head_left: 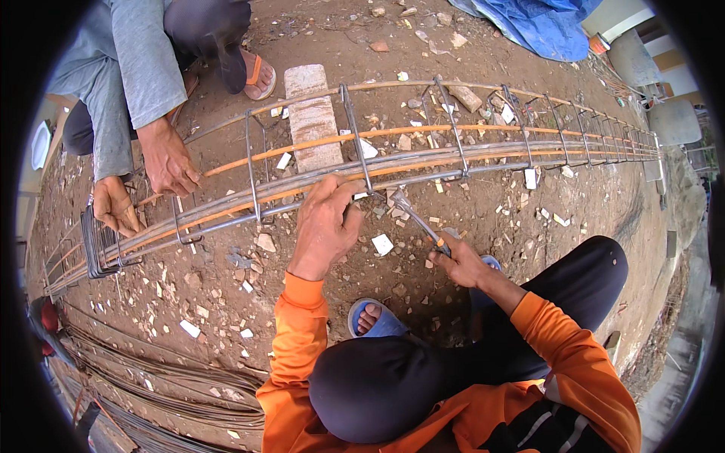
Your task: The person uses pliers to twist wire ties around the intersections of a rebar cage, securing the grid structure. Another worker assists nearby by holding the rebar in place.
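Your left hand (326, 220) is gripping the rebar cage (423, 162) beside a stirrup (356, 136), while your right hand (458, 263) is clenching the tying hook (417, 219) (keep it snug against that stirrup).

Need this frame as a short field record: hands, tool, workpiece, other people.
left hand: gripping the rebar cage at a stirrup
right hand: shut on a tying hook, tip at the bars
workpiece: long cage lying on dirt ground, one brick beneath
co-worker's hands: on the cage's left part
spare stirrups: bundled at the left end
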A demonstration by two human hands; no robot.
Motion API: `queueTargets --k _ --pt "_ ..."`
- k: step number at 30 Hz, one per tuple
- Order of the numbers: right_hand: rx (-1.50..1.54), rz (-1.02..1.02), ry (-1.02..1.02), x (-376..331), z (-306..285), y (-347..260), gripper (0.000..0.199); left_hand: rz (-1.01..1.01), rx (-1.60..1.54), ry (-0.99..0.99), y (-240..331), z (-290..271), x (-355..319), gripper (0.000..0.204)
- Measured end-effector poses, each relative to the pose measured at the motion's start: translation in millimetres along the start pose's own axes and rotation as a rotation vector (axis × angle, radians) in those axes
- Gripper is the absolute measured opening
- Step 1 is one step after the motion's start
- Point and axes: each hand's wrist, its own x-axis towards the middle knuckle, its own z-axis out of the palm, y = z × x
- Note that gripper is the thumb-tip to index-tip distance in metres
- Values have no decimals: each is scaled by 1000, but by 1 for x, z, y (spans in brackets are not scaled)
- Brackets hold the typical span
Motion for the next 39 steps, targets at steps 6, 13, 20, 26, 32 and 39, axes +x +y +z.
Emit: queueTargets --k 6,13,20,26,32,39 --pt "2 -233 36 -35 5 -36 53 -135 -127 123 -7 4 -9 18" --pt "-39 -116 54 -16 15 -34 58 279 37 737 15 12 -43 7" --pt "-82 -238 244 8 22 -16 47 -6 60 490 -8 6 -7 12" --pt "-112 -544 367 1 21 -3 49 -7 131 419 -20 11 -10 15" --pt "-227 -337 334 17 21 7 52 -21 117 361 -15 3 -8 15" --pt "-207 -122 170 0 0 -6 45 -94 65 345 -6 5 -2 13"
